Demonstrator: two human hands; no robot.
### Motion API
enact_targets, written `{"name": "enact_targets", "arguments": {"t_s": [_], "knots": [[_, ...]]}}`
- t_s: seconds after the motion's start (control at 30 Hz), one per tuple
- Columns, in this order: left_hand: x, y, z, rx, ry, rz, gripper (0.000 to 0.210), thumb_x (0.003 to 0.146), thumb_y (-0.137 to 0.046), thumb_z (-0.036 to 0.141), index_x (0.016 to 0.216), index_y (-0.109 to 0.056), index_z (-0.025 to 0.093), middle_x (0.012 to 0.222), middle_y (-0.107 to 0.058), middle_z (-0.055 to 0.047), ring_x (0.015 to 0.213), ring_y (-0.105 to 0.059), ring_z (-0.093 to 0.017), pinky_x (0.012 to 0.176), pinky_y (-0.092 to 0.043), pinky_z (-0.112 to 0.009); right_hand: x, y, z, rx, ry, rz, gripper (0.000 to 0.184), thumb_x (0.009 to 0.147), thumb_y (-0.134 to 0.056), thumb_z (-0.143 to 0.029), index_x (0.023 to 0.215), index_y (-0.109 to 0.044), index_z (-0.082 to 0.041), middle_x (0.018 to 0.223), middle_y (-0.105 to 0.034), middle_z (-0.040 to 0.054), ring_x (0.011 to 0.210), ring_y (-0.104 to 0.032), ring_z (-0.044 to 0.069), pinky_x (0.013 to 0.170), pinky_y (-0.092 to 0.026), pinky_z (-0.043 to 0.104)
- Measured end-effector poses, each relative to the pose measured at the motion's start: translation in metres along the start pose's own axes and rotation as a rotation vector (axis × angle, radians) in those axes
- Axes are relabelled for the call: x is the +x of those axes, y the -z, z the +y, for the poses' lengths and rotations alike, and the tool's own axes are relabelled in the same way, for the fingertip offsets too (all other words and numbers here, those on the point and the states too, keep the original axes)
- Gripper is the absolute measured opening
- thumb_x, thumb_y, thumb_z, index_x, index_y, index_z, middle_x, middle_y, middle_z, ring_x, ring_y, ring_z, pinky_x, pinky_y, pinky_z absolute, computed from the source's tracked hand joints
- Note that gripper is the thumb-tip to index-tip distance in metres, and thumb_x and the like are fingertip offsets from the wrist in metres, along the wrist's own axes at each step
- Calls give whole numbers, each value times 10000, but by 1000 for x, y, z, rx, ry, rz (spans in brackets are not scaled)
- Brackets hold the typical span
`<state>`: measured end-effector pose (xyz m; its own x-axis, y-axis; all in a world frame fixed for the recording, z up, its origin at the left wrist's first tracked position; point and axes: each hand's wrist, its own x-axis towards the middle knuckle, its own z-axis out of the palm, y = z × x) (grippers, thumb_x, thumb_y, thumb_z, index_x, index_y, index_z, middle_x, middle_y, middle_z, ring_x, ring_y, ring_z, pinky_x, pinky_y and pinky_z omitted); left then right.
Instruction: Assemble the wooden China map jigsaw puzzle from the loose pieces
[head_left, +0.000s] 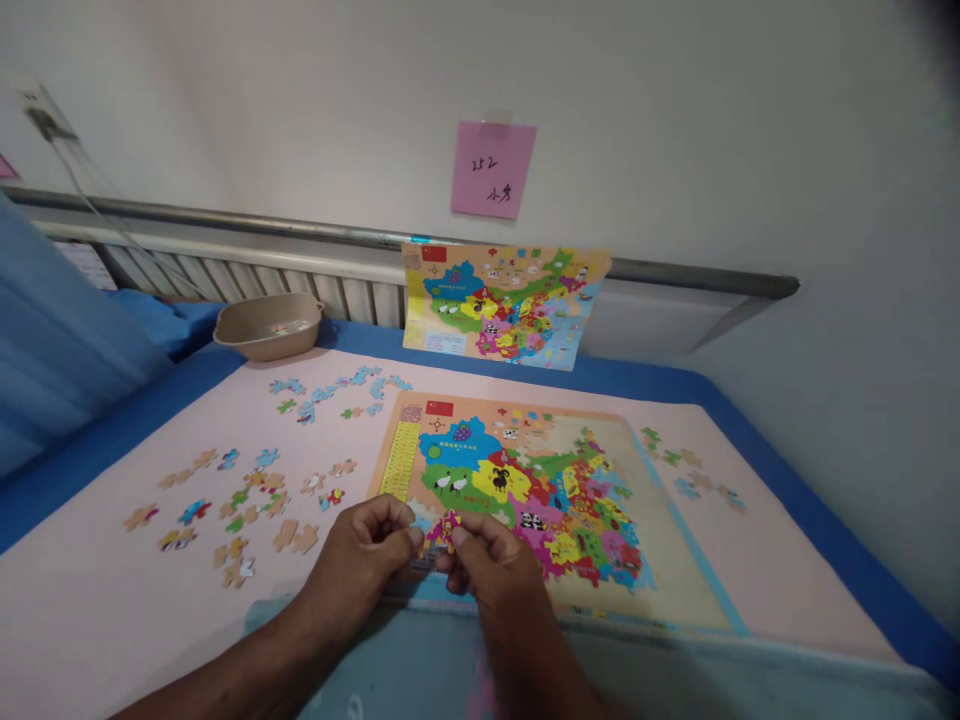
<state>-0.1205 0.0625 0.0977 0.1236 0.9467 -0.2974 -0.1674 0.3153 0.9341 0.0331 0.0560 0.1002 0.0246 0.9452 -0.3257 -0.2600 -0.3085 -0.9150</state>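
Note magenta puzzle piece [441, 533] pinched by right hand [496, 562] over lower left of puzzle board [679, 550], near curled left hand [365, 545] of unclear grip. Probably light, stiff card; take by opposite edges.

Bare left hand [366, 545], bare right hand [495, 560], forearms [255, 652]

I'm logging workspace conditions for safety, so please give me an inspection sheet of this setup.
Surface: pale pink sheet, blue border.
Work items: part-filled puzzle board; similar picture at the rail; loose pieces on both sides.
Clutter: brown basin at back left, small items inside.
Hands: right hand pinches a magenta piece; left hand close beside, contact unclear.
Cables: white cable from wall plug, down past the rail.
Surroundings: pale wall, pink note, blue cloth at left.
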Motion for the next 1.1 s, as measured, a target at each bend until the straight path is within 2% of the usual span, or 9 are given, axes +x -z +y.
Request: {"name": "enact_targets", "arguments": {"t_s": [0.13, 0.27, 0.53, 0.87, 1.1], "knots": [[-1, -2, 3, -18, 7, 16, 296, 718, -752, 344, 698, -520, 161, 579, -511, 29, 510, -425, -84, 517, -285, -227, 2, 0, 4, 40, -10, -3, 476, 642, -768, -532, 876, -689, -125, 584, -654, 38, 483, -545, 145, 489, -410, 250], [-1, -3, 6, -2, 1, 22, 293, 705, -740, 352, 682, -518, 161, 544, -471, 44, 477, -370, -72, 490, -262, -224, 2, 0, 4, 40, -7, 8, 491, 614, -786, -529, 871, -682, -124, 575, -653, 36, 471, -545, 144, 481, -414, 251], [-4, -3, 7, 139, -61, 41, 271, 722, -696, 364, 681, -518, 165, 507, -472, 46, 467, -370, -79, 468, -259, -216, 0, -1, -4, -30, 29, 37, 459, 608, -802, -526, 820, -681, -138, 557, -631, 25, 469, -541, 142, 454, -417, 241], [-5, -8, 12, 115, -30, 55, 291, 678, -714, 388, 659, -535, 159, 488, -498, 29, 444, -376, -79, 453, -255, -211, -2, -7, -7, 32, 13, 58, 305, 554, -713, -382, 760, -629, -174, 552, -626, 5, 487, -561, 145, 423, -392, 219], [-5, -7, 10, 126, -43, 41, 289, 698, -714, 382, 664, -533, 159, 509, -517, 22, 461, -398, -83, 458, -277, -209, -1, -7, -8, 31, 15, 62, 282, 551, -687, -371, 738, -605, -177, 555, -630, 8, 472, -557, 139, 414, -385, 216]]}}
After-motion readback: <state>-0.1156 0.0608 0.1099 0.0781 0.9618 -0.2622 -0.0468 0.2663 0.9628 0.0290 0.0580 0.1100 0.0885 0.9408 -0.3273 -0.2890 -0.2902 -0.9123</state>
